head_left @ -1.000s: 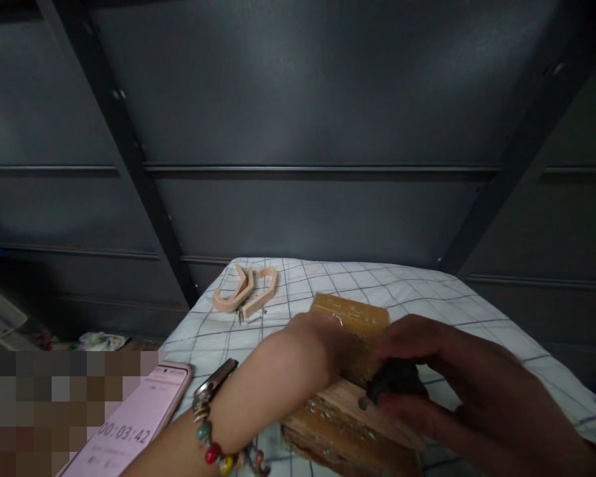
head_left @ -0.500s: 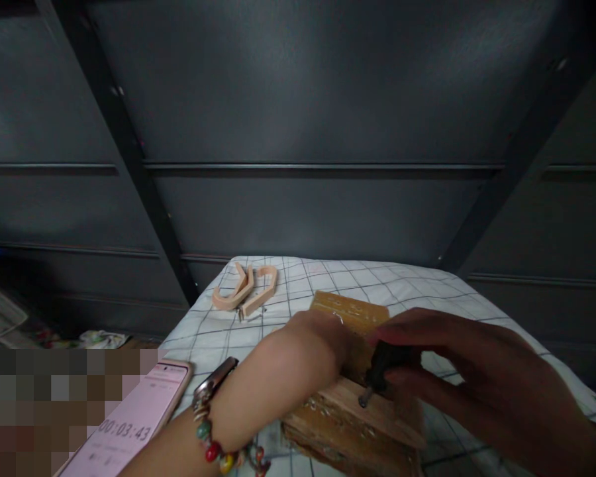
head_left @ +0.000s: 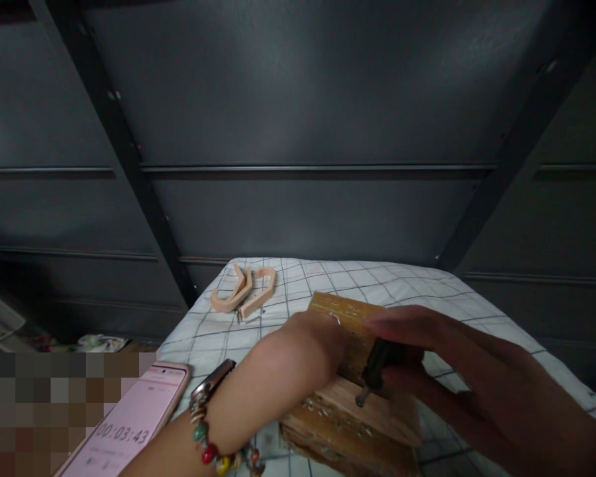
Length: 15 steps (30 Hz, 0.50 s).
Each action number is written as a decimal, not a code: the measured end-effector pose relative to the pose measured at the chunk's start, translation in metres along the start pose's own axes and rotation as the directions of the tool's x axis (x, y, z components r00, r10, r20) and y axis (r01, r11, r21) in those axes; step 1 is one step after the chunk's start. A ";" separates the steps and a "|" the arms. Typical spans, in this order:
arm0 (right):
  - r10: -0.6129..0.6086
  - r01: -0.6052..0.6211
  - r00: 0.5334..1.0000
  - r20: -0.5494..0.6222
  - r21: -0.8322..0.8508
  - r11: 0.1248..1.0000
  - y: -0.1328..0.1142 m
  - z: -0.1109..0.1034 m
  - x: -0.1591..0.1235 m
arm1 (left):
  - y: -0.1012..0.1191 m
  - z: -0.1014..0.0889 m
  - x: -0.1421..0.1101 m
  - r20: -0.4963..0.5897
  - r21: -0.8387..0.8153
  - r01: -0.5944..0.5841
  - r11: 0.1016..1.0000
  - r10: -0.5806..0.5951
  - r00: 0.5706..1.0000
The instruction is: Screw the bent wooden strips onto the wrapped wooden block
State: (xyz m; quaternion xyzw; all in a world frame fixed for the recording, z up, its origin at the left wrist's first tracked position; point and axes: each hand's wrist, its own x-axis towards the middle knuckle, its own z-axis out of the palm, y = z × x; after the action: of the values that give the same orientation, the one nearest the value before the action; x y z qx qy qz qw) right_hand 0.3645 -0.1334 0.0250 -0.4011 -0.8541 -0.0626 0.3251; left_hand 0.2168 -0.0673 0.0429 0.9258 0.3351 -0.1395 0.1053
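Note:
A worn wooden block (head_left: 357, 414) with small holes in its top lies on a white checked cloth (head_left: 402, 281). My left hand (head_left: 305, 348), with a beaded bracelet on the wrist, rests on the block's near left part; its fingers are curled against the wood. My right hand (head_left: 442, 361) is closed round a short tool with a black handle (head_left: 380, 364). The tool's metal tip points down at the block's top face.
Two pale wooden hook-shaped pieces (head_left: 243, 291) lie at the cloth's far left corner, with small screws beside them. A pink phone (head_left: 129, 421) showing a timer sits at lower left. Dark metal panels and slanted struts rise behind the cloth.
My right hand has turned the black-handled tool from lying nearly flat to standing more upright, tip down on the block. The left hand has stayed on the block.

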 end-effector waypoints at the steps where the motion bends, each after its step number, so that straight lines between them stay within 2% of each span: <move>1: 0.001 -0.002 0.999 0.033 0.009 1.000 0.000 -0.002 -0.002 | 0.000 0.000 0.000 0.001 -0.008 0.010 1.000 -0.010 1.000; 5: 0.020 -0.033 0.991 0.135 0.097 0.995 0.002 -0.006 -0.006 | -0.002 0.001 0.001 0.014 -0.035 0.028 0.999 -0.027 1.000; 11: 0.114 -0.127 0.989 0.092 0.153 0.980 0.001 -0.003 -0.004 | -0.002 0.003 0.004 0.039 0.020 0.031 0.999 -0.032 0.999; 15: 0.125 -0.125 0.992 0.009 0.145 0.982 -0.003 0.003 0.000 | 0.001 0.002 0.007 0.060 0.064 -0.002 0.998 -0.002 0.998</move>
State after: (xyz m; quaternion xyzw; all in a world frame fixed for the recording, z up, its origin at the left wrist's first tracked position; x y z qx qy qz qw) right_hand 0.3610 -0.1341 0.0226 -0.4291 -0.8296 0.0201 0.3568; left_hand 0.2218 -0.0644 0.0388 0.9242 0.3271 -0.1777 0.0858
